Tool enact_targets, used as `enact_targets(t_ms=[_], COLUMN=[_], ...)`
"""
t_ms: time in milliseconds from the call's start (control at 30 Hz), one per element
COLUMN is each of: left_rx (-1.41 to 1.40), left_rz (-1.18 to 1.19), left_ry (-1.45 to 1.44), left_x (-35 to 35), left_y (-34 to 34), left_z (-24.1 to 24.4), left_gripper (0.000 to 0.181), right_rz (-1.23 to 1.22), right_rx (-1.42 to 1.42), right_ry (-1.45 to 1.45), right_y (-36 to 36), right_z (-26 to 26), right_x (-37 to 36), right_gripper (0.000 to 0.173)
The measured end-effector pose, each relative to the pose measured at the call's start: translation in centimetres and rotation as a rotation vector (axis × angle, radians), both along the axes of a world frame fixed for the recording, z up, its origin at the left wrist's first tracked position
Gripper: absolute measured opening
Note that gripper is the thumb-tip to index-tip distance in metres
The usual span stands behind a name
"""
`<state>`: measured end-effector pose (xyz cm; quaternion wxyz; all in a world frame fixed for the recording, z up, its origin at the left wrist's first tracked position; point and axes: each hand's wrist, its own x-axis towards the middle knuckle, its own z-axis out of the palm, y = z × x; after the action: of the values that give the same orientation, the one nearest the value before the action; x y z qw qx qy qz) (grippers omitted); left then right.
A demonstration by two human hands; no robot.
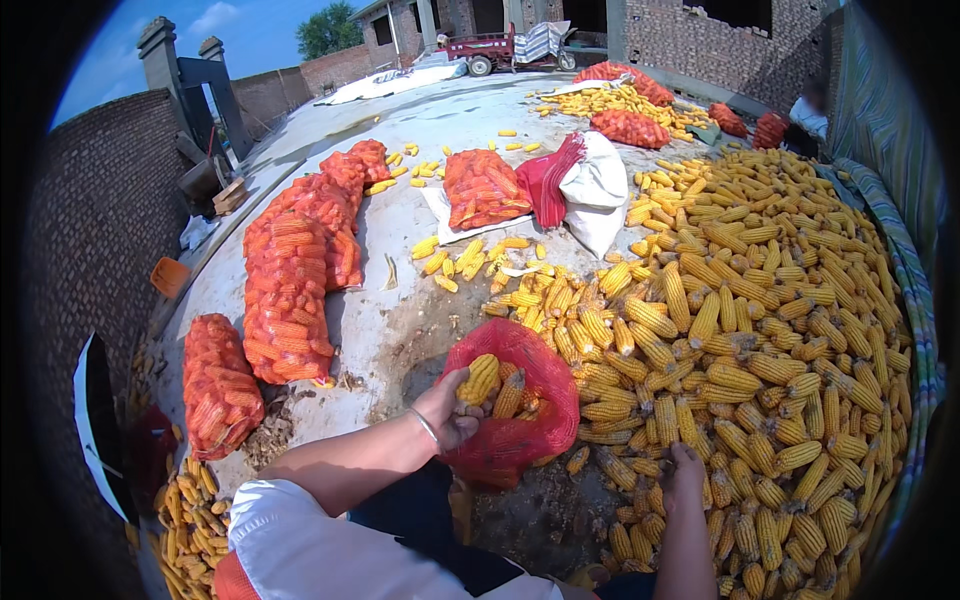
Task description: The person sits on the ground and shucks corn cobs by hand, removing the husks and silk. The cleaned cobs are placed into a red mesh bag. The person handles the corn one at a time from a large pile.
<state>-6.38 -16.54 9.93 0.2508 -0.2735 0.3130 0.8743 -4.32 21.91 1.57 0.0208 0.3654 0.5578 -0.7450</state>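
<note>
An open red mesh sack (pixel 551 431) stands before me, partly filled with corn cobs (pixel 508 396). My left hand (pixel 448 414), with a metal bracelet at the wrist, is at the sack's near left rim and holds a yellow corn cob (pixel 480 380) over the mouth. My right hand (pixel 681 469) is to the right of the sack, at the near edge of a big pile of husked corn cobs (pixel 757 337). Its fingertips are at a cob in the pile; whether they grip it cannot be told.
Filled red mesh sacks (pixel 285 300) lie to the left, another (pixel 484 187) ahead beside a white woven sack (pixel 596 176). More cobs (pixel 187 510) lie at lower left. A striped tarpaulin (pixel 892 225) borders the pile. A person (pixel 810 112) is at the far right; a cargo tricycle (pixel 499 51) stands behind.
</note>
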Motion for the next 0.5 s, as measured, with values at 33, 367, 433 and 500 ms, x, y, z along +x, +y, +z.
enact_targets(t_ms=[33, 367, 433, 500], left_rx=[-0.124, -0.746, -0.603, -0.459], left_rz=[0.254, 0.177, 0.022, -0.107], left_ry=[0.233, 0.389, 0.367, 0.362], left_x=[-5.8, -15.7, -12.6, -7.2], left_y=[-5.0, -4.4, 0.8, 6.0], left_z=[-0.2, 3.6, -0.6, -2.5], left_gripper=[0.045, 0.026, 0.024, 0.019], right_rz=[0.02, 0.038, 0.07, 0.092], right_rx=[-0.018, -0.011, -0.022, -0.019], right_ry=[0.008, 0.045, 0.047, 0.031], right_y=[-0.4, -0.6, 0.2, 0.3], right_z=[0.2, 1.6, 0.8, -0.5], right_x=[0.0, 0.5, 0.0, -0.4], right_gripper=[0.02, 0.024, 0.027, 0.029])
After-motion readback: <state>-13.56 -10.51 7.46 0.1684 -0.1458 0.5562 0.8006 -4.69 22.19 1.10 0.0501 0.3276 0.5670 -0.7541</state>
